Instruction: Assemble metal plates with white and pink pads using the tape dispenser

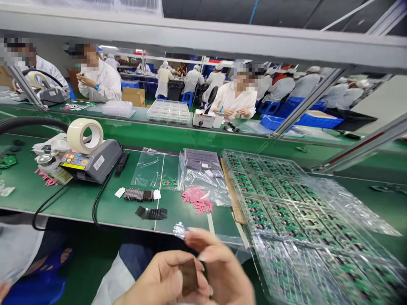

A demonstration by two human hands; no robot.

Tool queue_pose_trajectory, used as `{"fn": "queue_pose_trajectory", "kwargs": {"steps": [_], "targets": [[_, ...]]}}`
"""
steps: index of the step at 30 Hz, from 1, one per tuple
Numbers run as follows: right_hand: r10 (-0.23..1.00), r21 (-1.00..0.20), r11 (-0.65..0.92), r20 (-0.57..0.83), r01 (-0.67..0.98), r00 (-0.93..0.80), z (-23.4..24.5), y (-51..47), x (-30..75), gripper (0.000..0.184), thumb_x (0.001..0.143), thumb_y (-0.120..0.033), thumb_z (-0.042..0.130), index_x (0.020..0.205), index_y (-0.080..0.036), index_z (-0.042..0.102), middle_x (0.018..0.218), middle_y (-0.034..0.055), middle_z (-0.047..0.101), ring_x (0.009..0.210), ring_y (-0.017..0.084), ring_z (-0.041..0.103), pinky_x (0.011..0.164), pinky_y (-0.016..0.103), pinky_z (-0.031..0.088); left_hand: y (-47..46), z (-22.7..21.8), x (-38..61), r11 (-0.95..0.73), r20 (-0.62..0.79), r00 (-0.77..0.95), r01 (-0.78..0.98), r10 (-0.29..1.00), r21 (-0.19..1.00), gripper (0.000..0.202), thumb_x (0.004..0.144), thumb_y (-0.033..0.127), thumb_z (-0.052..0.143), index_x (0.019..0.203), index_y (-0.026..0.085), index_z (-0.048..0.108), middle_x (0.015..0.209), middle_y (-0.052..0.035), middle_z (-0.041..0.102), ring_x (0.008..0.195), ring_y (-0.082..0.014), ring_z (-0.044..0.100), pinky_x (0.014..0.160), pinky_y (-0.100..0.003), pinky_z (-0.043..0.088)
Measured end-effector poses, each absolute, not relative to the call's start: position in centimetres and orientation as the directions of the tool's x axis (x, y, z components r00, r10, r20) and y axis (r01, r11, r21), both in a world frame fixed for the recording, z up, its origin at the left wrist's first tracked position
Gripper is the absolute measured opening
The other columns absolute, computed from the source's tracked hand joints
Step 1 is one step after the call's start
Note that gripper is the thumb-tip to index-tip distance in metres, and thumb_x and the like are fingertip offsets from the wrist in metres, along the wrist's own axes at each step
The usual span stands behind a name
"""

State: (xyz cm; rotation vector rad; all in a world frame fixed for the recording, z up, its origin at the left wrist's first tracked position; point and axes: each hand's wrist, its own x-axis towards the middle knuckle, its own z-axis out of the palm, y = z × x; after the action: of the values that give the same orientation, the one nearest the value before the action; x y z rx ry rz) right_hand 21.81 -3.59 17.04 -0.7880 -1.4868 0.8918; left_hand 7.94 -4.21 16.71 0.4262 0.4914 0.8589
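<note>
My left hand (165, 279) is low in the middle of the view. Its thumb and curled fingers grip a small dark rectangular piece (189, 277). My right hand (222, 264) is close against its right side, fingers bent, with index finger and thumb apart. A bit of shiny clear film (179, 230) is at the right index fingertip, by the table edge; whether it touches the finger I cannot tell. On the table beyond lie a row of dark pieces (151, 213), a longer stacked row (138, 195) and pink tabs (197, 198).
Clear trays of green circuit boards (286, 203) fill the right. A tape dispenser (92, 163) carries a tape roll (85, 134) at left, its black cable looping over the table edge. Plastic bags (203, 163) lie at the back. Co-workers (235, 95) sit across the bench.
</note>
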Motion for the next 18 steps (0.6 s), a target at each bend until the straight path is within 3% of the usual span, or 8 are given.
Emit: {"fn": "queue_pose_trajectory", "kwargs": {"steps": [2, 5, 10, 18], "targets": [[0.773, -0.753, 0.630, 0.633, 0.190, -0.051, 18.3, -3.1, 22.7, 0.009, 0.079, -0.029, 0.069, 0.083, -0.024, 0.063, 0.091, 0.0074, 0.066, 0.088, 0.020, 0.065, 0.077, 0.033, 0.055, -4.2, 16.7, 7.9, 0.505, -0.216, 0.482, -0.621, 0.849, 0.600, 0.039, 0.061, 0.048, 0.080, 0.091, 0.024, 0.075, 0.083, -0.0012, 0.074, 0.081, -0.0116, 0.068, 0.080, -0.021, 0.052], [0.672, -0.571, 0.704, 0.728, 0.423, -0.135, 19.3, -2.5, 23.3, 0.015, 0.077, -0.008, 0.066, 0.075, -0.023, 0.063, 0.075, 0.0018, 0.061, 0.074, 0.016, 0.059, 0.070, 0.031, 0.051, -4.5, 16.2, 7.8, 0.340, -0.134, 0.361, -0.600, 0.923, 0.724, 0.032, 0.069, 0.045, 0.075, 0.096, 0.029, 0.075, 0.093, -0.0025, 0.073, 0.090, -0.0142, 0.067, 0.085, -0.024, 0.052], [0.680, -0.539, 0.717, 0.680, 0.442, -0.275, 19.0, -1.8, 23.5, 0.013, 0.081, -0.010, 0.062, 0.082, -0.023, 0.061, 0.070, -0.0014, 0.062, 0.066, 0.014, 0.058, 0.067, 0.033, 0.047, -4.9, 15.8, 7.6, 0.231, -0.119, 0.275, -0.425, 0.954, 0.875, 0.032, 0.071, 0.049, 0.071, 0.098, 0.030, 0.075, 0.091, -0.0034, 0.068, 0.078, -0.0128, 0.063, 0.077, -0.022, 0.052], [0.707, -0.574, 0.696, 0.654, 0.432, -0.270, 17.9, -1.8, 24.2, 0.010, 0.084, -0.016, 0.063, 0.085, -0.025, 0.062, 0.074, -0.0019, 0.068, 0.070, 0.016, 0.063, 0.076, 0.037, 0.045, -4.5, 15.3, 7.3, 0.120, -0.033, 0.318, -0.256, 0.948, 0.959, 0.046, 0.075, 0.056, 0.062, 0.110, 0.028, 0.071, 0.086, -0.0093, 0.070, 0.075, -0.0178, 0.061, 0.067, -0.025, 0.050]]}}
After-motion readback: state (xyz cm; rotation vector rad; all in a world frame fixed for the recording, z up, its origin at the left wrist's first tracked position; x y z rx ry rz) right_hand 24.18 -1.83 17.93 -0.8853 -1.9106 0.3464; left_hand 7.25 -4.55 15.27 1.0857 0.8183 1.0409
